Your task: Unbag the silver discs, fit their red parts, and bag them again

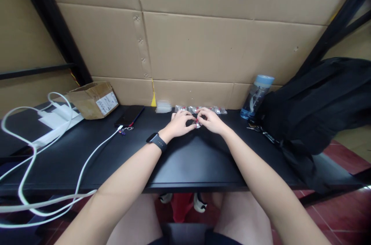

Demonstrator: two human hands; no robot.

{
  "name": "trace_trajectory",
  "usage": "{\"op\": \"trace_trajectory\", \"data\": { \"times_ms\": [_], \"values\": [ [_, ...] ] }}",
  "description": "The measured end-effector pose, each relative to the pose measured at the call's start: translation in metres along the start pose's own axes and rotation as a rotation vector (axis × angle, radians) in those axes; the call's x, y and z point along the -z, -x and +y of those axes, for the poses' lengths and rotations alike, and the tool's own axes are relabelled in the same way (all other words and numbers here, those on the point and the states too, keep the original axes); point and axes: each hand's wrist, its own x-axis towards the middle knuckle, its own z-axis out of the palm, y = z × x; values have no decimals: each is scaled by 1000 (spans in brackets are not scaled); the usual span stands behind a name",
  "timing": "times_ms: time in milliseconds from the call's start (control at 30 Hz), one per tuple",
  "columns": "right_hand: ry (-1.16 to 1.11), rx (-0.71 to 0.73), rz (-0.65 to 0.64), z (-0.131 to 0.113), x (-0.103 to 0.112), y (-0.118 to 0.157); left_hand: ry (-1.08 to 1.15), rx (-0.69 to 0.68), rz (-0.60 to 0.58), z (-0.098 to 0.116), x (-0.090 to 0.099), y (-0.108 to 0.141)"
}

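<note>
Both hands meet over the black table [191,160], near its back edge. My left hand [181,123], below a dark wristwatch [157,141], has its fingers curved round the left side of a small red and clear item [198,123]. From the right, my right hand [211,120] pinches the top of that item. Its details are too small to make out. Just behind the hands, small clear packets with red bits [220,110] lie in a row along the cardboard wall. A stack of clear plastic bags [164,106] sits to their left.
An open cardboard box [94,100], a phone [130,116] with a white cable [89,156] and a white power strip [58,121] are at the left. A blue-capped bottle [256,96], keys [254,127] and a black backpack [315,102] stand or lie at the right.
</note>
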Motion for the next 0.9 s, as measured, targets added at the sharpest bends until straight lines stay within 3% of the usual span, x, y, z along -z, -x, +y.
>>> {"op": "trace_trajectory", "data": {
  "times_ms": [200,367,467,633,900],
  "values": [
    [90,-78,-80,7,11,1,-131,158,63,-27,8,0],
    [273,-278,21,35,29,8,-215,207,54,-45,6,2],
    [396,-379,12,56,39,15,-189,204,72,-48,0,0],
    [350,-455,-32,77,46,22,-190,196,65,-50,-7,-6],
    [397,-539,-10,65,45,21,-56,257,149,-39,-5,-5]
  ]
}}
